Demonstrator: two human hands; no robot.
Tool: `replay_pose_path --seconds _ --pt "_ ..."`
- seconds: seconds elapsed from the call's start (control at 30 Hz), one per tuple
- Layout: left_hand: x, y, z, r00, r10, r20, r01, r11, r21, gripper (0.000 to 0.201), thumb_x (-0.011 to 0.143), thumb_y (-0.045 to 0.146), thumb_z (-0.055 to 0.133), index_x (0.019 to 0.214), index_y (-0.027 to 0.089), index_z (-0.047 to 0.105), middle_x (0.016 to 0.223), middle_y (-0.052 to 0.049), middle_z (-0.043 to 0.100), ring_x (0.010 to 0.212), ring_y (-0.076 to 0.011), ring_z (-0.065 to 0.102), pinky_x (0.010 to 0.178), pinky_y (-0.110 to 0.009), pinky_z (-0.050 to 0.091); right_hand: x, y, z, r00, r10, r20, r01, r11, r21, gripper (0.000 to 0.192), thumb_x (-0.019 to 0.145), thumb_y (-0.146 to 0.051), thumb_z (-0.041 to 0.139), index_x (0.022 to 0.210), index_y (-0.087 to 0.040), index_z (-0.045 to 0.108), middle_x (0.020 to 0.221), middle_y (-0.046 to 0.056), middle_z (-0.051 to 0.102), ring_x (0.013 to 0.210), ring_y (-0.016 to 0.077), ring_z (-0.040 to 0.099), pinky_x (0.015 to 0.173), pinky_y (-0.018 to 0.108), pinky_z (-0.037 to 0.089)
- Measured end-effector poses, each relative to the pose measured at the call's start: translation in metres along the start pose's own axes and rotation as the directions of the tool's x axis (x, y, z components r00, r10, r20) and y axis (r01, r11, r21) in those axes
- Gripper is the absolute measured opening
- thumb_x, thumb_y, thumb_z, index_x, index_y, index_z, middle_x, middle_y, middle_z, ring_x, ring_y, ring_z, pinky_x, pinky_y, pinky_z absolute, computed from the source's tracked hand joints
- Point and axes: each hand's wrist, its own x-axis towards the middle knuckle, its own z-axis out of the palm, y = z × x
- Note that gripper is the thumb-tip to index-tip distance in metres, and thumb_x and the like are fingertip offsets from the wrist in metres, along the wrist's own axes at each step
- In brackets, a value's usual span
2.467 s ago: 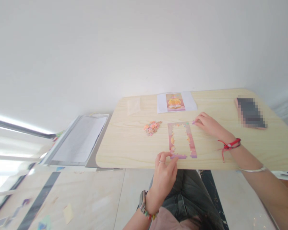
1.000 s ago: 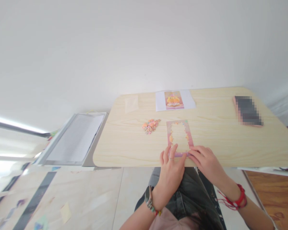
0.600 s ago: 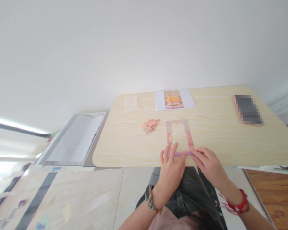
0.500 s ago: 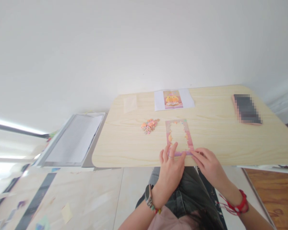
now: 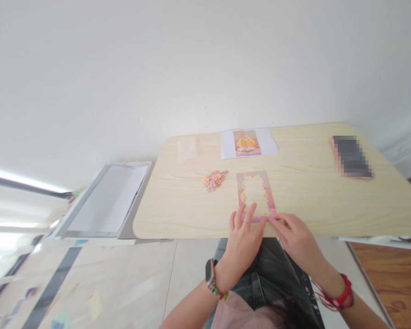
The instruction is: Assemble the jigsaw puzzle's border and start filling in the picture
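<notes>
A jigsaw puzzle border (image 5: 270, 196) in pinks and purples lies on the table, its centre open and edged with uneven piece outlines. My left hand (image 5: 245, 240) rests over its lower left side with the fingers spread, touching the bottom strip. At the lower right corner my right hand (image 5: 297, 237) has its thumb and forefinger closed on the border's edge; its other fingers are curled in. Left of the border sits a small heap of loose puzzle pieces (image 5: 214, 180), mostly orange and pink. Behind it lies a white sheet with a printed picture (image 5: 247, 142) of a yellow figure.
The pale wooden table (image 5: 311, 192) stands against a white wall. A clear plastic bag (image 5: 187, 149) is at the back left, and a phone (image 5: 352, 156) at the right, its screen blurred. Beside the table's left end, lined paper (image 5: 108, 198) sits on a lower grey surface.
My right thumb and fingers have slid slightly left along the border's bottom edge. My left hand stays nearly in place. The view has shifted a little.
</notes>
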Motion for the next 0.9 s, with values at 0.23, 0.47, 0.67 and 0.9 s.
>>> replay_pose_path --seconds 0.23,0.47,0.67,0.9 --pt "-0.001 -0.008 -0.004 1.000 -0.010 0.017 0.010 0.999 -0.040 0.042 0.082 0.017 0.055 0.122 0.030 0.049 0.136 -0.010 0.030 0.125 -0.0330 0.030 0.094 -0.053 0.038 0.001 -0.008 -0.003 1.000 -0.027 -0.009 0.026 0.997 -0.077 0.035 0.084 -0.005 0.038 0.106 -0.017 0.062 0.096 0.013 0.063 0.086 0.0248 0.058 0.076 0.042 0.047" --pt "0.019 -0.072 -0.025 0.990 -0.075 0.122 0.079 0.997 -0.026 0.066 0.079 0.036 0.063 0.136 0.019 0.033 0.108 -0.012 0.047 0.104 -0.0262 0.047 0.092 -0.047 0.041 0.032 0.041 -0.013 0.996 0.075 0.045 -0.083 0.975 0.207 0.034 0.088 -0.030 0.046 0.120 -0.021 0.051 0.100 0.009 0.056 0.097 0.0228 0.056 0.087 0.039 0.045" --pt "0.045 -0.089 -0.029 0.921 -0.032 0.388 0.042 0.999 -0.018 0.091 0.064 0.055 0.070 0.136 0.014 0.030 0.097 -0.009 0.048 0.092 -0.0261 0.050 0.085 -0.043 0.044 0.069 0.066 -0.006 0.947 0.002 0.322 -0.081 0.969 0.234 0.079 0.068 -0.042 0.067 0.137 -0.020 0.036 0.105 0.010 0.050 0.098 0.0277 0.052 0.084 0.041 0.046" --pt "0.046 -0.083 -0.021 0.910 -0.037 0.414 0.054 0.998 -0.028 0.087 0.063 0.061 0.067 0.134 0.021 0.035 0.096 -0.007 0.046 0.091 -0.0248 0.047 0.085 -0.040 0.042 0.071 0.065 0.005 0.933 -0.045 0.357 -0.030 0.979 0.204 0.073 0.065 -0.037 0.069 0.131 -0.017 0.044 0.103 0.011 0.050 0.092 0.0271 0.052 0.079 0.040 0.045"
